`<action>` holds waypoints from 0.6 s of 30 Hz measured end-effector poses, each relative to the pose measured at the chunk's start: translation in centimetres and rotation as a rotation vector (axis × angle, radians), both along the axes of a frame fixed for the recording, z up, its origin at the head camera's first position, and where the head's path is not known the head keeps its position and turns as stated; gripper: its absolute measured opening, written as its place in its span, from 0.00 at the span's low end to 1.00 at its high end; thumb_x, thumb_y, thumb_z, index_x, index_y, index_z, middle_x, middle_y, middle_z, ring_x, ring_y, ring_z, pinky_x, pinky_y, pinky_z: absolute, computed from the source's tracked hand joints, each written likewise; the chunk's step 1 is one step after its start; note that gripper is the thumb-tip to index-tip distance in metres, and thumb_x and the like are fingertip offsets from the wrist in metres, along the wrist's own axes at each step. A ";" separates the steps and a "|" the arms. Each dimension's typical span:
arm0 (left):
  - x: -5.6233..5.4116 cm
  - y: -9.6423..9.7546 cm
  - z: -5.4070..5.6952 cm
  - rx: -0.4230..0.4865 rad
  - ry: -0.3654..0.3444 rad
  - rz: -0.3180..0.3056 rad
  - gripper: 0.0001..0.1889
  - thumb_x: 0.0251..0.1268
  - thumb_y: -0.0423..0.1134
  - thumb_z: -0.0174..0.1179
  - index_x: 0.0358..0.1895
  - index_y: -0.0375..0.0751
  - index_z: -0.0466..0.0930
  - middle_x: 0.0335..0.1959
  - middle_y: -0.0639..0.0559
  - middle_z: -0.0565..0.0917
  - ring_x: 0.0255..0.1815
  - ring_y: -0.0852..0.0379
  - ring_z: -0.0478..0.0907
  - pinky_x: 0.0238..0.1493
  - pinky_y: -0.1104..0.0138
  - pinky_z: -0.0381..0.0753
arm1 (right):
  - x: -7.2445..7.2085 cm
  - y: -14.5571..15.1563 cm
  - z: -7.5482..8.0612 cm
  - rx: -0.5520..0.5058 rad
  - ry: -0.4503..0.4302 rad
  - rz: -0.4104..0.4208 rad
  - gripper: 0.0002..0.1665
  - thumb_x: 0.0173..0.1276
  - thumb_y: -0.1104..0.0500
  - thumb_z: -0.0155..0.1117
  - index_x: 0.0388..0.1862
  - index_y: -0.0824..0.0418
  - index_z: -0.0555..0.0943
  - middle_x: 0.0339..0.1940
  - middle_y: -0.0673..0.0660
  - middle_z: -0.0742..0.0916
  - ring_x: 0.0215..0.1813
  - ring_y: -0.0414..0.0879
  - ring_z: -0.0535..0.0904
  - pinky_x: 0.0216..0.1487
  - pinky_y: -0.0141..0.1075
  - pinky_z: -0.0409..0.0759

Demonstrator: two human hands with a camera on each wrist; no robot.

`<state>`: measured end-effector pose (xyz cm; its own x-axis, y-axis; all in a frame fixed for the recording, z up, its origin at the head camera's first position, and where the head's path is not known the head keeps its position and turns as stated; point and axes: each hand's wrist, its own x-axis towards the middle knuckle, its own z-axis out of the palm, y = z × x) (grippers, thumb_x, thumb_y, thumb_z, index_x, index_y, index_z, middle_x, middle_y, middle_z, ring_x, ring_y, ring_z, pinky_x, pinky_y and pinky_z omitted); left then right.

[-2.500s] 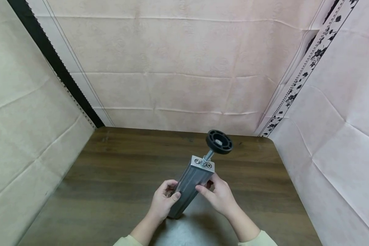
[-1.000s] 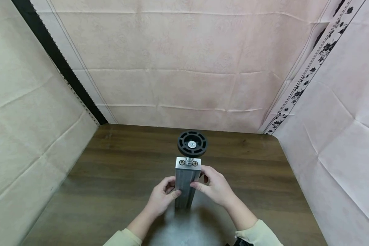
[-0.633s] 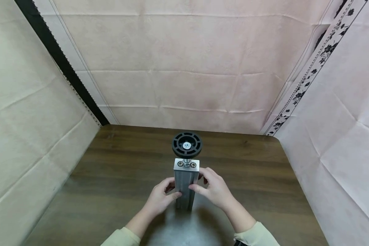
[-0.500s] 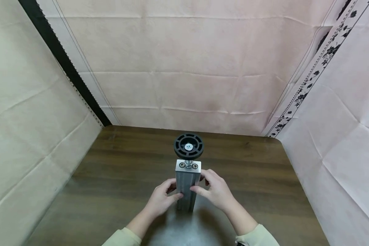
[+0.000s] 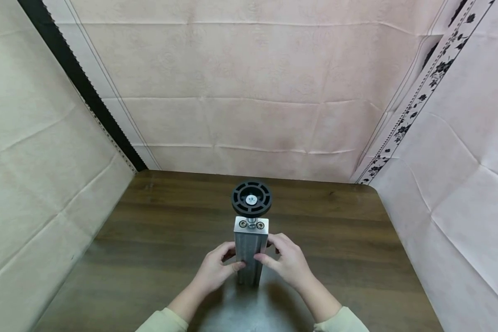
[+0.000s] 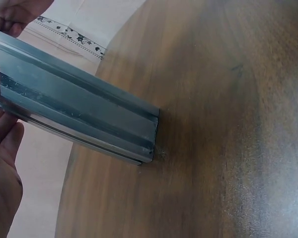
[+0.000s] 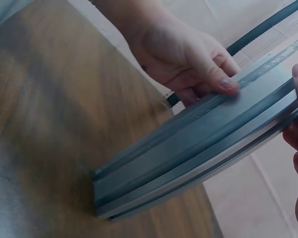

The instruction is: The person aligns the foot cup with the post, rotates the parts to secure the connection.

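Observation:
A silver-grey metal furniture leg (image 5: pixel 251 246) with grooved sides stands about upright in the head view, its lower end at the table. On its top plate, which has two screw heads, a threaded stem carries a round black levelling foot (image 5: pixel 251 198). My left hand (image 5: pixel 214 269) grips the leg from the left, thumb on the near face. From the right, my right hand (image 5: pixel 288 262) holds it a little higher with thumb and fingers. In the left wrist view the lower end of the metal leg (image 6: pixel 84 101) meets the wood. The fingertips behind the leg are partly hidden.
The brown wooden table (image 5: pixel 170 221) has rounded far corners. Pale cloth (image 5: pixel 249 92) hangs behind it, and more cloth flanks it left and right, with a black strip on the left and a floral border on the right.
At the earliest frame the leg leaned to the right; it has since swung left to upright, both hands keeping hold. Over the last second it has hardly moved.

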<state>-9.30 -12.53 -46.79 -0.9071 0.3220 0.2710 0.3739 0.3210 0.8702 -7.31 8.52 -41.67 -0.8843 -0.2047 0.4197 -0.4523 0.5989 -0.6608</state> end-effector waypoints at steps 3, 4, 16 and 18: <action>0.0 0.0 0.0 -0.001 0.012 -0.001 0.21 0.49 0.36 0.71 0.49 0.44 0.78 0.43 0.56 0.81 0.45 0.57 0.79 0.49 0.61 0.78 | 0.2 -0.1 -0.5 -0.019 -0.002 -0.011 0.22 0.52 0.53 0.74 0.47 0.55 0.81 0.37 0.43 0.83 0.39 0.40 0.76 0.36 0.32 0.75; 0.0 0.0 0.0 -0.003 0.018 -0.002 0.21 0.48 0.36 0.71 0.49 0.44 0.78 0.43 0.56 0.81 0.45 0.57 0.79 0.48 0.61 0.78 | 0.2 -0.2 -0.6 -0.025 0.000 -0.013 0.22 0.52 0.53 0.74 0.47 0.55 0.81 0.37 0.43 0.83 0.39 0.40 0.76 0.36 0.32 0.75; -0.3 -0.2 -0.2 -0.055 0.061 -0.017 0.21 0.48 0.36 0.71 0.48 0.45 0.78 0.42 0.58 0.81 0.45 0.59 0.78 0.48 0.61 0.78 | 0.4 -0.3 -1.9 -0.029 0.004 -0.003 0.23 0.52 0.54 0.74 0.47 0.56 0.80 0.36 0.46 0.84 0.39 0.43 0.77 0.35 0.37 0.77; -0.3 -0.3 -0.2 -0.061 0.062 -0.022 0.21 0.49 0.37 0.71 0.48 0.45 0.78 0.42 0.58 0.81 0.45 0.59 0.78 0.48 0.61 0.78 | 0.4 -0.3 -2.1 -0.028 -0.006 -0.006 0.24 0.52 0.53 0.74 0.48 0.56 0.80 0.36 0.45 0.84 0.39 0.42 0.76 0.35 0.36 0.77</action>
<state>-9.64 -12.80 -47.00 -0.8817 0.3595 0.3054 0.4338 0.3636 0.8244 -6.93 8.23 -43.73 -0.8881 -0.1874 0.4197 -0.4444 0.5834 -0.6799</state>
